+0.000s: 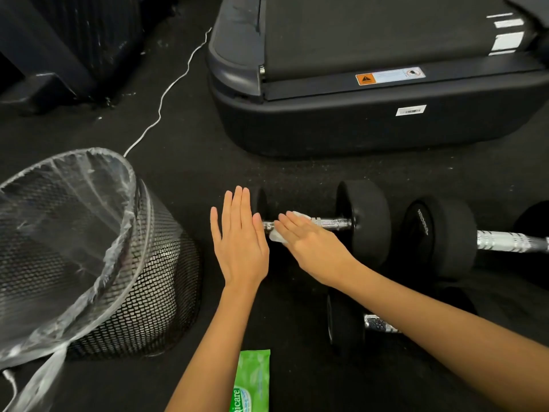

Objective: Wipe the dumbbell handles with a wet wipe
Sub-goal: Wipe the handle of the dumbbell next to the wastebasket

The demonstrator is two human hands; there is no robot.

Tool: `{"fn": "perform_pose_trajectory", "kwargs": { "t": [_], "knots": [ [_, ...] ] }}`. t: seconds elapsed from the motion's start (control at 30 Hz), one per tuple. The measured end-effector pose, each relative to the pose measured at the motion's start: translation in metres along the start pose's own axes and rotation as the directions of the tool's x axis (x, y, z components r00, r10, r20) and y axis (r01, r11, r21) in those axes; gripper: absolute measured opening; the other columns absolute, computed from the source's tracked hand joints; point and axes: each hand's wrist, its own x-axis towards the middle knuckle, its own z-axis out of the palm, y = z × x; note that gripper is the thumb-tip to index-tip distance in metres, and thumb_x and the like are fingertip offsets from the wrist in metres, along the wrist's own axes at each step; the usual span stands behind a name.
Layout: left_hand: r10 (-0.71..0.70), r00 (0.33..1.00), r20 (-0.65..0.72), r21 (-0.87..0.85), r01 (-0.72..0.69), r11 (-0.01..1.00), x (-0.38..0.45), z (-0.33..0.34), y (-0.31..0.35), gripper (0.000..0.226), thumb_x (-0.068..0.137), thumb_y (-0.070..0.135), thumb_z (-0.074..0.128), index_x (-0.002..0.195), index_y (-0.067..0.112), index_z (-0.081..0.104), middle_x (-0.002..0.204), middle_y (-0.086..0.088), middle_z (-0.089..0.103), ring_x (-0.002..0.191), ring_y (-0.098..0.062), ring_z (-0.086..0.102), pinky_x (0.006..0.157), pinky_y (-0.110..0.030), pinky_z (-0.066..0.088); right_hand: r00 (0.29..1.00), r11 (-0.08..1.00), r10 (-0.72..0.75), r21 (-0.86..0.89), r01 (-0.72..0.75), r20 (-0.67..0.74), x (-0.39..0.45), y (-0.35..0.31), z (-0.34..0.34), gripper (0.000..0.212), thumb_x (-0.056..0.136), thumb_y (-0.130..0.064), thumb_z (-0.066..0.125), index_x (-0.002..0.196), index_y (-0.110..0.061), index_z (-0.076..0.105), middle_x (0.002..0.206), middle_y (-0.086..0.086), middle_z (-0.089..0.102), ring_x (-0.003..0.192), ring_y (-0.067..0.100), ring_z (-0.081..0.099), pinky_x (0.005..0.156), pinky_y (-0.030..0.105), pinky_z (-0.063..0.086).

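Right hand (309,248), fingers straight, presses wet wipe (277,237) on first dumbbell handle (329,223); left hand (240,242) flat, holding nothing. Apparently 2 handles remain.

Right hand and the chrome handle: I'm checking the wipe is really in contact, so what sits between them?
In the head view, a white wet wipe lies between the flat right hand and the dumbbell handle.

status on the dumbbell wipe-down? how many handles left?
Done: nothing visibly finished. In hand: right hand presses the wipe on the first handle; left hand lies flat at its end. Left: the right dumbbell's handle and the near one, both untouched.
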Motion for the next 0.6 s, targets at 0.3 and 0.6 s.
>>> {"fn": "perform_pose_trajectory", "kwargs": {
  "t": [0.3, 0.6],
  "knots": [
    [-0.009, 1.0, 0.016, -0.004, 0.009, 1.0, 0.0, -0.001, -0.001, 0.05, 0.104, 0.029, 0.022, 0.15, 0.011, 0.034, 0.155, -0.003, 0.037, 0.146, -0.017, 0.026, 0.122, -0.042, 0.013, 0.998, 0.998, 0.065, -0.001, -0.065, 0.005, 0.018, -0.013, 0.0, 0.06, 0.098, -0.015, 0.055, 0.151, -0.004, 0.03, 0.154, 0.015, 0.037, 0.145, 0.027, 0.032, 0.121, 0.038, 0.022],
    [-0.018, 1.0, 0.022, 0.001, 0.018, 1.0, 0.0, -0.003, -0.001, 0.051, 0.104, 0.031, 0.02, 0.149, 0.011, 0.035, 0.155, -0.004, 0.037, 0.146, -0.018, 0.028, 0.121, -0.042, 0.015, 0.99, 0.977, 0.138, 0.162, -0.142, 0.036, 0.038, -0.012, -0.009, 0.029, 0.095, -0.014, 0.056, 0.123, -0.006, 0.059, 0.11, 0.01, 0.067, 0.1, 0.025, 0.065, 0.09, 0.038, 0.052]
  ]
}}
